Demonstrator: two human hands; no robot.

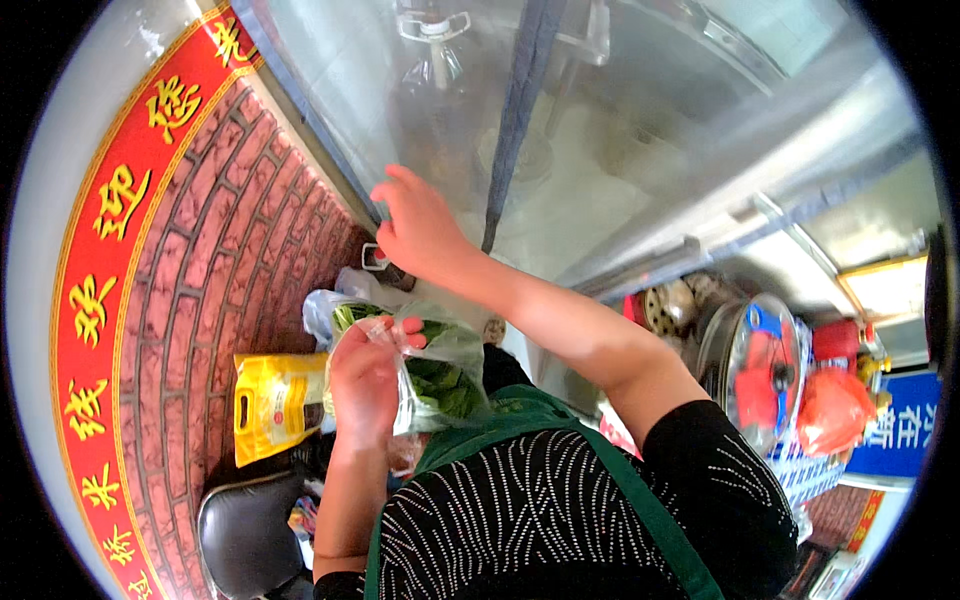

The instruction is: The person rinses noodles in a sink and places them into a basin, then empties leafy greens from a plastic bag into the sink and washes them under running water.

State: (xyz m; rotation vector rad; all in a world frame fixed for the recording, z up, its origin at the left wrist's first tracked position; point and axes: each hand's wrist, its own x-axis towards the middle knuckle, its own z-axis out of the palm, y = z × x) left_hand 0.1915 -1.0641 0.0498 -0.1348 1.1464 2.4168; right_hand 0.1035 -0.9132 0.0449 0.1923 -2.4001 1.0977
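Observation:
My left hand [367, 371] grips the gathered top of a clear plastic bag [446, 330] with leafy green vegetables [442, 386] inside, held in front of my green apron. Raised above it, my right hand [420, 225] is at the edge of a transparent plastic strip curtain [465, 150] with blue-grey borders. Its fingers are partly curled; whether they pinch the curtain's edge I cannot tell. Behind the curtain a large clear bottle [435, 67] with a handle shows dimly.
On the left runs a brick-patterned wall [202, 300] with a red banner bearing writing. A yellow bag [277, 405] and a black chair [251, 536] stand below it. At right are a large pot with a glass lid [765, 375] and a red plastic bag [832, 412].

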